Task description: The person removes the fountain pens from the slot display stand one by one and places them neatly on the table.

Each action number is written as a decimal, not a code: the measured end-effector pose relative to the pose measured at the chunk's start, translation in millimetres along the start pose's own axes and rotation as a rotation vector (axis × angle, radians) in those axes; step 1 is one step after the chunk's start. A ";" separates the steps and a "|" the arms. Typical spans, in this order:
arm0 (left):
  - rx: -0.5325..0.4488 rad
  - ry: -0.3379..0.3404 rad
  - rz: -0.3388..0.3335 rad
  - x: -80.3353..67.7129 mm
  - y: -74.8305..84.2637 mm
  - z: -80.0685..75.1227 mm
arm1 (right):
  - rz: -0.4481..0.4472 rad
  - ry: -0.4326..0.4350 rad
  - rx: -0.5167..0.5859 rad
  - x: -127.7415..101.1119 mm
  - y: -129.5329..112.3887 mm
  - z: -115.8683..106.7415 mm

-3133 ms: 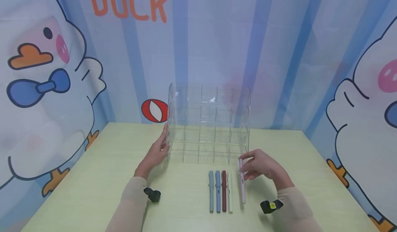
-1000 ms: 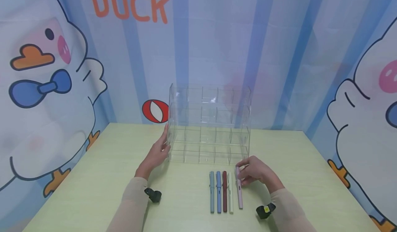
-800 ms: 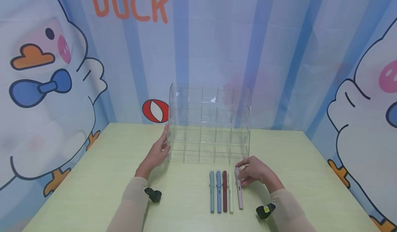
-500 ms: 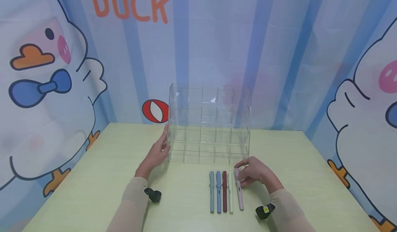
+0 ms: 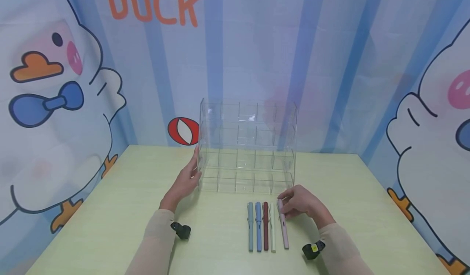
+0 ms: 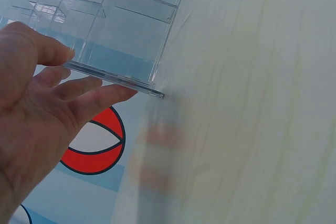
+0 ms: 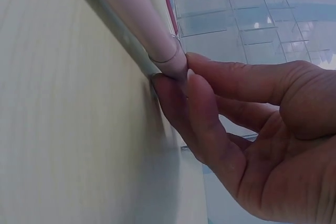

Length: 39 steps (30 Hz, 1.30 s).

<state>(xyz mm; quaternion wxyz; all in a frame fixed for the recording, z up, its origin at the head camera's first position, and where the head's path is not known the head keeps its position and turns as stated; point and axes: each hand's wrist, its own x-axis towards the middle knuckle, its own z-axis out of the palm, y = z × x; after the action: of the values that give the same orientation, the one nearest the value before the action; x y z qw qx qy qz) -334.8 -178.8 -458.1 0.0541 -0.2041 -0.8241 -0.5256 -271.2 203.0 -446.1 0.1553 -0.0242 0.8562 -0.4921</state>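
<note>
A clear acrylic rack (image 5: 246, 170) with several tiers of small compartments stands on the table. At its left side, my left hand (image 5: 183, 183) holds the side panel, thumb on one face and fingers on the other, as the left wrist view shows. My right hand (image 5: 302, 201) pinches a pale pink pen (image 5: 284, 230) near its upper end, between thumb and fingers. The pen slants slightly, close over the table. Beside it lie a cream pen (image 5: 273, 230), a dark red pen (image 5: 265, 228), a blue pen (image 5: 258, 228) and a grey-green pen (image 5: 251, 228), side by side.
The pale wooden table (image 5: 117, 209) ends at a striped curtain (image 5: 323, 63) with printed ducks, close behind the rack. On each wrist sits a small black camera, the left camera (image 5: 181, 230) and the right camera (image 5: 313, 249).
Since the earliest frame my right hand has brought the pink pen left and nearer me, toward the cream pen. In the last second it has barely shifted. My left hand stays at the rack.
</note>
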 end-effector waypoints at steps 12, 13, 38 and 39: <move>-0.004 -0.016 0.004 -10.1 30.7 -3.7 | 0.013 -0.004 -0.036 -0.7 -1.9 1.7; -0.001 -0.020 0.002 -11.3 34.4 -4.6 | 0.012 -0.004 -0.038 -0.4 -1.8 1.5; 0.000 -0.002 -0.013 0.6 -1.5 0.7 | 0.026 0.003 -0.076 -3.9 -4.5 4.6; -0.001 -0.002 -0.015 0.7 -2.0 0.6 | 0.027 0.002 -0.075 -3.8 -4.8 4.6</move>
<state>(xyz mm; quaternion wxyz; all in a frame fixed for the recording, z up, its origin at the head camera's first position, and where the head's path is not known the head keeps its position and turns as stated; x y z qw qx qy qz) -336.2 -178.8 -459.8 0.0489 -0.1985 -0.8253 -0.5263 -266.7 197.4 -443.2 0.1601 -0.0178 0.8744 -0.4576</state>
